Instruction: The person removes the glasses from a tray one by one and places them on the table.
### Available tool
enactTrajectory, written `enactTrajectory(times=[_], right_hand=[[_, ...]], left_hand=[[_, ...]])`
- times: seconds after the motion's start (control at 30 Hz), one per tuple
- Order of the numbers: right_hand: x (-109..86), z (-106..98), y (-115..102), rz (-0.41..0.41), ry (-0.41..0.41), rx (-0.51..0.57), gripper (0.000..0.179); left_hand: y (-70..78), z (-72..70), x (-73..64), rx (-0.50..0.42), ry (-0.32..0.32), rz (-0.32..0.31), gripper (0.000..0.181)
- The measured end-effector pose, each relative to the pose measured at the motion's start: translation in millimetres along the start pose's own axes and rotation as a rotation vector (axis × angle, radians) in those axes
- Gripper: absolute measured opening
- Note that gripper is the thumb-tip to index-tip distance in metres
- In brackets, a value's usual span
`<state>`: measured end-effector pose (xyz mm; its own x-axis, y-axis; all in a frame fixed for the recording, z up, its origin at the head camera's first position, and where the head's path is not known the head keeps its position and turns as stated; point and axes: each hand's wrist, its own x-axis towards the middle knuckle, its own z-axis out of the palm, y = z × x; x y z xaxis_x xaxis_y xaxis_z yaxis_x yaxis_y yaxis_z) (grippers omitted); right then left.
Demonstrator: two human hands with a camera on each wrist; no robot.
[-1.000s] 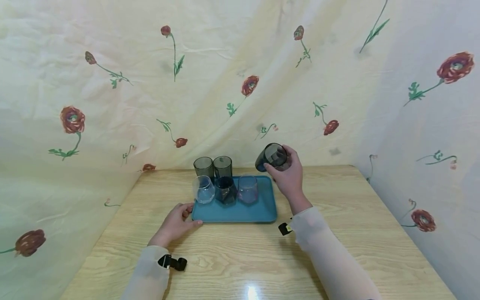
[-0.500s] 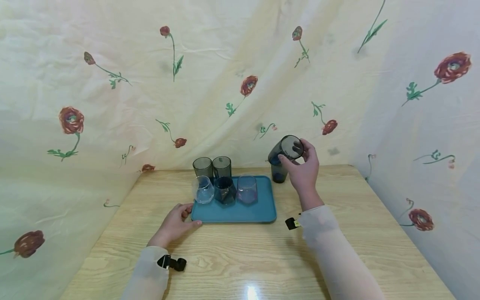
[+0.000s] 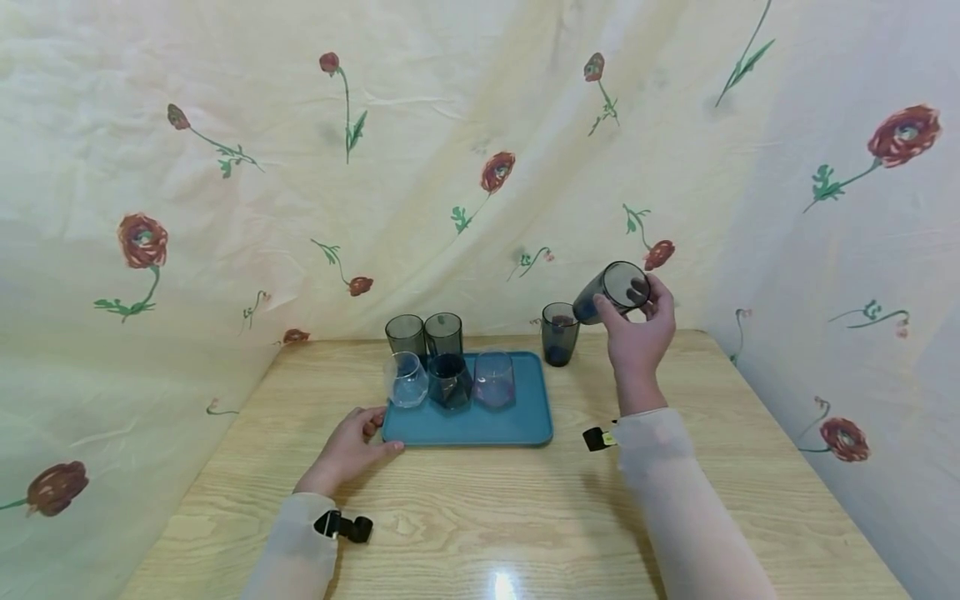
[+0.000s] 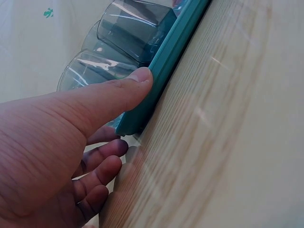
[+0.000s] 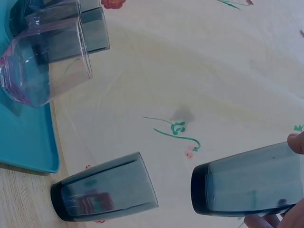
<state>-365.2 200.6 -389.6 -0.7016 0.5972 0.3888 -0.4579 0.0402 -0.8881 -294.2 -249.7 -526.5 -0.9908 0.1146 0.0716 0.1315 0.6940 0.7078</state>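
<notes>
My right hand holds a smoky grey glass tumbler up in the air, tilted with its mouth toward me. In the right wrist view, fingertips grip the tumbler near its rim. A matching tumbler stands upright on the table just left of it, right of the tray. My left hand grips the front left corner of a blue tray, the thumb on its rim. Along the tray's back half stand a clear faceted glass, a dark faceted glass and a pinkish glass.
Two more grey tumblers stand side by side at the tray's back left. The wooden table ends at a flower-printed cloth, which hangs behind it and along both sides.
My right hand has carried the grey tumbler right and a little upward, away from the tray. The standing tumbler it covered now shows in full. My left hand has stayed at the tray corner.
</notes>
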Motion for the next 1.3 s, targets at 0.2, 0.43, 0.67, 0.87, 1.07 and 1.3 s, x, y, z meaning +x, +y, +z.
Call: enactTrajectory(times=[0.2, 0.43, 0.67, 0.87, 1.07, 1.3], right_hand=[[7.4, -6.0, 0.7, 0.04, 0.064, -0.008, 0.081], [11.9, -11.1, 8.2, 0.1, 0.082, -0.017, 0.082], [17.1, -17.5, 21.1, 0.159, 0.096, -0.09, 0.084], [21.9, -22.8, 39.7, 0.183, 0.104, -0.199, 0.087], [23.5, -26.8, 57.2, 0.224, 0.096, -0.273, 0.084], [24.0, -31.0, 76.2, 0.261, 0.066, -0.356, 0.083]], left_hand=[[0.8, -0.3, -1.4, 0.005, 0.003, -0.005, 0.078], [0.4, 1.4, -1.6, 0.005, 0.006, -0.004, 0.078], [2.0, 2.2, -1.6, 0.004, 0.005, -0.007, 0.078], [3.2, 1.9, -2.1, 0.011, 0.01, -0.002, 0.077], [3.4, 1.3, -2.9, 0.004, 0.013, 0.004, 0.077], [3.4, 0.8, -3.2, 0.011, 0.013, 0.01, 0.076]])
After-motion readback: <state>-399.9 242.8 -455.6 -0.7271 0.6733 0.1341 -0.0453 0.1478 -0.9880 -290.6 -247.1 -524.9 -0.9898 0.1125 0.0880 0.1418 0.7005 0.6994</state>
